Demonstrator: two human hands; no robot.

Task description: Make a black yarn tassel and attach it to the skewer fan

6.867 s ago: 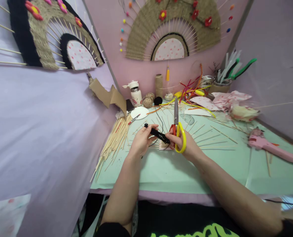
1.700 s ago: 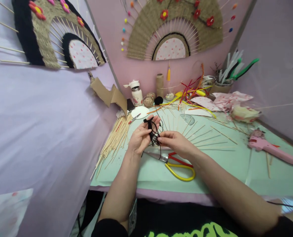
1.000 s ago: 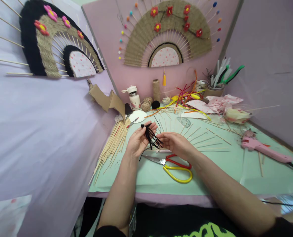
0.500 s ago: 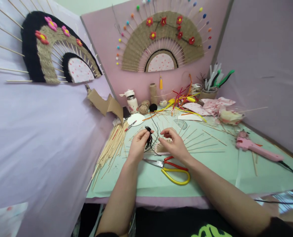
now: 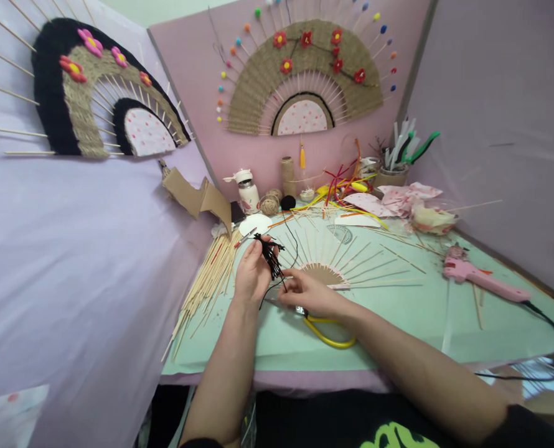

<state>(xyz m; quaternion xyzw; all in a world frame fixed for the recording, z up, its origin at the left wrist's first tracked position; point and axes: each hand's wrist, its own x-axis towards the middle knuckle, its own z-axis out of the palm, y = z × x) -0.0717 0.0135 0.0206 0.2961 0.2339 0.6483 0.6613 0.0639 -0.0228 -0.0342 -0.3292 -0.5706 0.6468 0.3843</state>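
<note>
A small black yarn tassel (image 5: 271, 256) is held near its top by my left hand (image 5: 251, 272), its strands hanging down to the right. My right hand (image 5: 307, 292) is just below, its fingers pinched on a strand at the tassel's lower end. A black thread runs from the tassel area up to a black yarn ball (image 5: 287, 203). Beneath my right hand lie scissors with yellow handles (image 5: 330, 336), partly covered by the hand. Behind it, thin sticks fan out from a brown half-round base (image 5: 323, 274) on the table.
Many loose sticks (image 5: 206, 280) lie at the left. A pink glue gun (image 5: 487, 281) with a black cord is at the right. Along the back stand a white bottle (image 5: 248, 193), a twine roll (image 5: 288, 177) and a jar (image 5: 391, 176) with tools. Finished fans hang on the walls.
My left hand has moved slightly left with the tassel, whose strands now spread out more. My right hand has come down and left onto the strands, covering part of the scissors.
</note>
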